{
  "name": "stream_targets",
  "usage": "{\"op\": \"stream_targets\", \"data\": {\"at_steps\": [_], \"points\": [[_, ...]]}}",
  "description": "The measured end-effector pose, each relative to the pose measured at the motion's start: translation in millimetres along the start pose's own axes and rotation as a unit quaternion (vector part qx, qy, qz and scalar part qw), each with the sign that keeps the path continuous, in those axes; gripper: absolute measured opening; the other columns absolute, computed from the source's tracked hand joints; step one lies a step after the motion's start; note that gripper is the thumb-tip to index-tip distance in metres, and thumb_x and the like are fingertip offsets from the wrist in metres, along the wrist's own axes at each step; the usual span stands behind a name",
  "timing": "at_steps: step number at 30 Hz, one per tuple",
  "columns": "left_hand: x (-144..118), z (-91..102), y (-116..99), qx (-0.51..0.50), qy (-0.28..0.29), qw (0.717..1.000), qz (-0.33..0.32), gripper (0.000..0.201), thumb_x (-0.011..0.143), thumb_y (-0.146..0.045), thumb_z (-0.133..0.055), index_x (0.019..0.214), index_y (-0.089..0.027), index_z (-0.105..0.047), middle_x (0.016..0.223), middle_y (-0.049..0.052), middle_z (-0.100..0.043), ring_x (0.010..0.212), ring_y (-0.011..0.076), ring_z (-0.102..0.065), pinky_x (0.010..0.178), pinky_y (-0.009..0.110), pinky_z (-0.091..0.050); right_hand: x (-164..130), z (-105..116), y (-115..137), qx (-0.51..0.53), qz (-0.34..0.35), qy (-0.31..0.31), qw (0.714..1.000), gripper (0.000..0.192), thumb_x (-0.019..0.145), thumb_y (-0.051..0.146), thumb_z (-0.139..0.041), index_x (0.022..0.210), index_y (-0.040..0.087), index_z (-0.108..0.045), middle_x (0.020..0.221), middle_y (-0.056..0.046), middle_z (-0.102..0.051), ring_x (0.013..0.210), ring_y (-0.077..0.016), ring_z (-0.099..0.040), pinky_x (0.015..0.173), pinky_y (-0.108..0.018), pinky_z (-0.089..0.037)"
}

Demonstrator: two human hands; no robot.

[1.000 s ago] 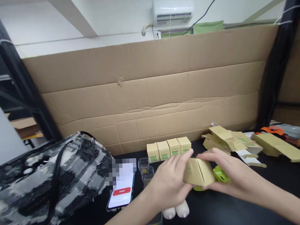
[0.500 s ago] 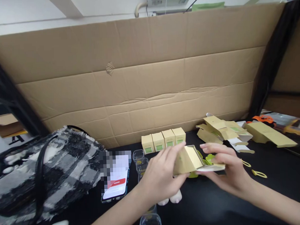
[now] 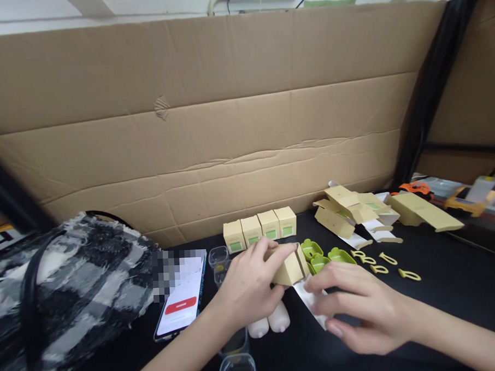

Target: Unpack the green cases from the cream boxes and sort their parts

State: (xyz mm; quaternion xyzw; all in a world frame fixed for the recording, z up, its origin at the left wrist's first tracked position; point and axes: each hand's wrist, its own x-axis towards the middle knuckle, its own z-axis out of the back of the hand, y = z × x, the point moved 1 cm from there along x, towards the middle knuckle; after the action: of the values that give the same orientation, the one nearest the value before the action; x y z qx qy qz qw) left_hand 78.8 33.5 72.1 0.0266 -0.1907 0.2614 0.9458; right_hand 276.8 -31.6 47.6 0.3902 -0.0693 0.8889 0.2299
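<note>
My left hand (image 3: pixel 252 284) is wrapped round a small kraft-coloured box (image 3: pixel 290 268), holding it tilted above the black table. From the box's right end a flap (image 3: pixel 314 307) with a white inner face hangs down, and a dark gap shows beside it. My right hand (image 3: pixel 359 306) is at that flap with thumb and fingers apart; I cannot tell whether its fingertips touch the card. What the box contains is hidden. Just behind lie several green leaf-shaped dishes (image 3: pixel 311 249). Pale, rounded pieces (image 3: pixel 279 317) rest below my left hand.
Several closed boxes (image 3: pixel 269 225) stand in a row at the back. Flattened cartons (image 3: pixel 351 208) and yellow-green rings (image 3: pixel 409 275) lie to the right. Clear plastic cups (image 3: pixel 237 369) line the left, beside a phone (image 3: pixel 177 309) and a checked bag (image 3: pixel 96 285). A cardboard wall (image 3: pixel 228 120) closes off the back.
My right hand has come off the box's open end and moved lower, while the flap has swung downward. My left hand still holds the box, now turned. The view has shifted slightly right.
</note>
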Motion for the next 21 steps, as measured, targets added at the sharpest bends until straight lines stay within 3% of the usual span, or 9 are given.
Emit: {"op": "stream_targets", "data": {"at_steps": [4,7,12,15,18,21], "points": [[-1,-4.3,3,0.007,-0.043,0.998,-0.040,0.051,0.076,-0.008,-0.050,0.120,-0.025,-0.033,0.114,0.010,-0.054,0.091,0.0258,-0.063,0.070,0.042,-0.056,-2,3,-3,0.007,-0.059,-0.063,0.996,0.030,0.082,0.010,-0.049,0.110,0.020,-0.050,0.100,-0.010,-0.071,0.094,-0.0177,-0.067,0.077,-0.028,-0.055],[-1,-8.1,5,0.016,-0.079,0.993,-0.081,0.032,0.080,-0.008,-0.046,0.107,-0.023,-0.035,0.110,0.010,-0.056,0.093,0.0241,-0.063,0.073,0.039,-0.057,0,4,-3,-0.016,-0.064,-0.035,0.997,0.026,0.085,0.010,-0.049,0.107,0.023,-0.053,0.101,-0.008,-0.072,0.087,-0.0159,-0.070,0.071,-0.025,-0.055],[0,-14.0,-1,0.142,-0.065,0.979,-0.131,0.028,0.080,-0.002,-0.042,0.102,-0.020,-0.041,0.109,0.015,-0.058,0.103,0.0294,-0.061,0.082,0.045,-0.055,0,-9,-6,-0.106,-0.126,0.022,0.986,0.019,0.093,0.025,-0.049,0.109,0.019,-0.056,0.085,-0.006,-0.069,0.069,-0.0178,-0.067,0.059,-0.028,-0.053],[-3,-17.8,-7,0.196,-0.067,0.964,-0.167,0.031,0.082,-0.004,-0.046,0.108,-0.020,-0.041,0.118,0.019,-0.055,0.113,0.0345,-0.057,0.090,0.050,-0.050,-3,-18,-9,-0.116,-0.164,0.036,0.979,0.015,0.091,0.030,-0.051,0.093,0.018,-0.059,0.080,-0.006,-0.063,0.067,-0.0182,-0.062,0.057,-0.029,-0.051],[-6,-18.6,-10,0.193,-0.054,0.964,-0.174,0.032,0.082,-0.005,-0.047,0.110,-0.020,-0.040,0.120,0.018,-0.054,0.115,0.0346,-0.055,0.093,0.050,-0.048,-5,-21,-11,-0.080,-0.194,0.045,0.977,0.007,0.087,0.025,-0.053,0.086,0.019,-0.058,0.079,-0.004,-0.060,0.070,-0.0180,-0.059,0.061,-0.029,-0.050],[-4,-15.0,-10,0.172,-0.050,0.968,-0.175,0.027,0.083,-0.005,-0.043,0.106,-0.019,-0.041,0.117,0.017,-0.056,0.113,0.0322,-0.056,0.093,0.049,-0.049,-4,-17,-12,-0.105,-0.172,0.024,0.979,0.010,0.089,0.020,-0.048,0.086,0.020,-0.058,0.080,-0.004,-0.062,0.071,-0.0181,-0.060,0.063,-0.031,-0.048]]}}
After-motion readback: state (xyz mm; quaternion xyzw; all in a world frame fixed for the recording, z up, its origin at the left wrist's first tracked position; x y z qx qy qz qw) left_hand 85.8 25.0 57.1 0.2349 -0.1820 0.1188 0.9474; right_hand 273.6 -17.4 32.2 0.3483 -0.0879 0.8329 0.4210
